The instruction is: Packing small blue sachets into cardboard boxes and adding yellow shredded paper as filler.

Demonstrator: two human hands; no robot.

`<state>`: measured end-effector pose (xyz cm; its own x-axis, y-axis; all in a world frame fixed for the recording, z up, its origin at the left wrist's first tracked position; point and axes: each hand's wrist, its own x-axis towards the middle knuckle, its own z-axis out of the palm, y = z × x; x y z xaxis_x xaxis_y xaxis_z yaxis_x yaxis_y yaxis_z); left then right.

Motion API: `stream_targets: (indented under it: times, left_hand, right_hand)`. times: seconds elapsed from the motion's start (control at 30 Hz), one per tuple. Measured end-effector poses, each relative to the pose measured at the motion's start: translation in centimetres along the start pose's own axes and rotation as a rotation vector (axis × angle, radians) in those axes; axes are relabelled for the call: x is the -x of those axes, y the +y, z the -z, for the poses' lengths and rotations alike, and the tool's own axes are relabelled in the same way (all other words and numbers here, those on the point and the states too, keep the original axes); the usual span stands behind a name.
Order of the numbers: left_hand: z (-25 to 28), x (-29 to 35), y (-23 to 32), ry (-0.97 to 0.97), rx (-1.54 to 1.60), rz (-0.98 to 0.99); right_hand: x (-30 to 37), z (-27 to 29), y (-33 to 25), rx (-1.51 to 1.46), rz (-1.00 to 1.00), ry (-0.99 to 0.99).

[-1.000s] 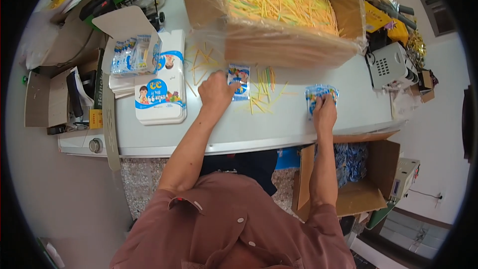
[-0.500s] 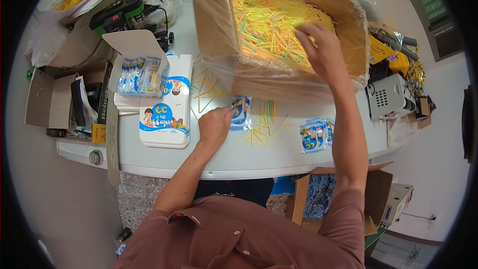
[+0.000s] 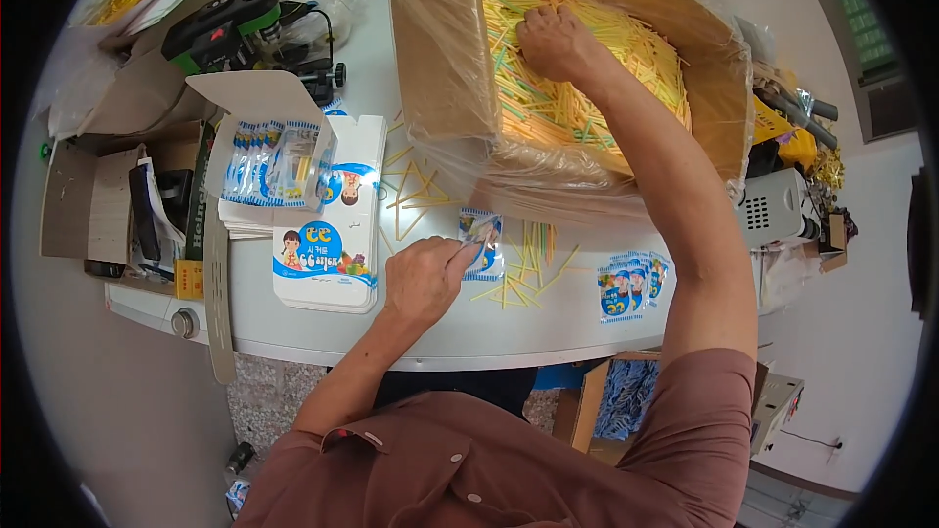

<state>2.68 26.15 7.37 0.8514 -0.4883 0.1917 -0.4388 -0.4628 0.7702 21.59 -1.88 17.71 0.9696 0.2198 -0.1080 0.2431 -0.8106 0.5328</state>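
My left hand (image 3: 425,282) pinches a small blue-and-white printed packet (image 3: 486,256) near the table's front, thumb and fingers closed at its left side. Deep in the large cardboard box lined with clear plastic (image 3: 430,59), my right hand (image 3: 559,43) reaches into a heap of thin yellow, orange and green sticks (image 3: 587,122). Its fingers are curled down onto the sticks, and the fingertips are partly hidden. Loose sticks (image 3: 528,274) lie just right of the held packet. More packets (image 3: 626,288) overlap in a small group farther right on the table.
Left on the white table (image 3: 411,332) stands an open display box (image 3: 279,166) filled with packets, beside a stack of flat printed cartons (image 3: 328,264). A black-and-green device (image 3: 230,29) sits behind. A grey perforated appliance (image 3: 778,207) stands at right; an open carton (image 3: 592,401) below.
My right hand has moved left and farther back into the box, its fingers now down on the sticks. My left hand keeps hold of the packet. The whole view has shifted slightly.
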Motion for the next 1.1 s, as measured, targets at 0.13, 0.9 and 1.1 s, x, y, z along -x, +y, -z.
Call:
stream_targets:
  times: [0.13,0.9,1.1]
  left_hand:
    - [0.8,0.3,0.8,0.005,0.096,-0.007]
    - [3.1,-1.7,11.3,-0.828,0.852,0.173]
    - [0.1,0.6,5.0,-0.148,0.814,0.136]
  right_hand:
    - [1.4,0.4,2.1,-0.043,-0.031,-0.072]
    - [28.7,3.8,-17.1,-2.450,-0.082,-0.170]
    - [32.1,0.2,-20.7,-1.868,-0.596,0.250]
